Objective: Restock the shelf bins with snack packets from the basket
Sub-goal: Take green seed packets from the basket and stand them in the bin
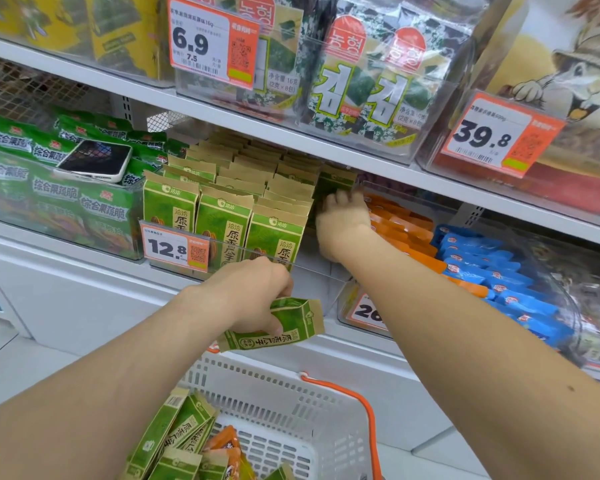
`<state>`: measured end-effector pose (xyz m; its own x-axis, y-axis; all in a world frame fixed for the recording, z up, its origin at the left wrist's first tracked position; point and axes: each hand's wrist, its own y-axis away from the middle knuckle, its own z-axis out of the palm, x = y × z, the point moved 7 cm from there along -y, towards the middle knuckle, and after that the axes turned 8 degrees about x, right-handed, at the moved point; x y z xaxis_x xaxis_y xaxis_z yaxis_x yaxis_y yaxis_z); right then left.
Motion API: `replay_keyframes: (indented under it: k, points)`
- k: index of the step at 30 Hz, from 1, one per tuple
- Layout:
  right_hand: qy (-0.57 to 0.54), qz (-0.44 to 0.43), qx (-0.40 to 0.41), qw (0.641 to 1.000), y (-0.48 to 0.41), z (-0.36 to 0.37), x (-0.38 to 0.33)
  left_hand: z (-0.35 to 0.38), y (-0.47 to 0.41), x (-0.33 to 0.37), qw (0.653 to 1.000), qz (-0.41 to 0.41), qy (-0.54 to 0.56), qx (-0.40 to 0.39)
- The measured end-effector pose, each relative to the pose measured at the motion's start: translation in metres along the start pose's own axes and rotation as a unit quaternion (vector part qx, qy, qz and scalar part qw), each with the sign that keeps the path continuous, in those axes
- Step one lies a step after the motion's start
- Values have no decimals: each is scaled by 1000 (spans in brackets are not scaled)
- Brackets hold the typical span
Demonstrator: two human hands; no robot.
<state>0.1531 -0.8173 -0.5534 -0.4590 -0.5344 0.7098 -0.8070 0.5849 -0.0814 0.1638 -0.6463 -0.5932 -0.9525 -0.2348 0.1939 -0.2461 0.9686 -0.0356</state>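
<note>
Up and to the left of the left hand [253,292], a phone [94,161] lies on green packets in the far-left bin. The left hand hangs just above the white basket [284,407], its fingers and thumb curled around a green snack packet [274,325] held sideways. More green packets [177,441] lie in the basket below the wrist. Directly above this hand stands the clear bin [312,271] of matching packets, with a 12.8 price tag [174,247] on its front. The right hand [343,216] reaches deep into that bin's right side, fingers bent onto another green packet [336,183]. Just right of it lie orange packets [402,233], then blue ones [499,275].
</note>
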Motion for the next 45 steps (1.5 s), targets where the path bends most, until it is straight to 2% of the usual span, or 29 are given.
replay_keyframes:
  k: [5,9,11,12,14,15,18,22,24,28,29,32,34,37,39,45]
  points:
    - [-197,16,90,976,39,-25,13,-12,4,-4,998,-9,43,42]
    - [-244,0,234,941,74,-40,22,-21,10,0,992,1,114,58]
    - [-326,9,296,898,91,-46,31,-25,12,5,987,1,145,72]
    - [-405,17,303,862,98,-48,38,-26,13,6,985,-1,154,81]
    - [-563,4,264,783,110,-47,46,-28,15,9,979,-8,175,100]
    - [-600,-21,235,764,116,-48,45,-30,16,10,977,-9,184,112]
    - [-596,-84,186,777,129,-41,36,-43,21,16,958,-2,238,162]
    - [-581,-101,217,778,136,-42,47,-58,28,23,934,7,275,228]
    - [-585,-82,252,766,139,-51,62,-66,30,25,923,9,257,286]
    - [-579,8,378,722,151,-66,98,-79,33,28,899,20,156,409]
    - [-555,23,403,727,153,-69,105,-79,32,29,898,22,132,420]
    - [-432,16,459,776,160,-80,112,-74,27,33,902,15,48,428]
    - [-367,-12,458,810,158,-81,106,-69,23,34,909,-1,16,416]
    - [-316,-42,390,864,142,-68,84,-62,14,35,921,-28,-31,386]
    - [-310,-42,346,884,130,-58,70,-57,8,32,926,-41,-55,371]
    - [-275,57,231,932,88,-39,48,-44,-6,18,935,-78,-118,325]
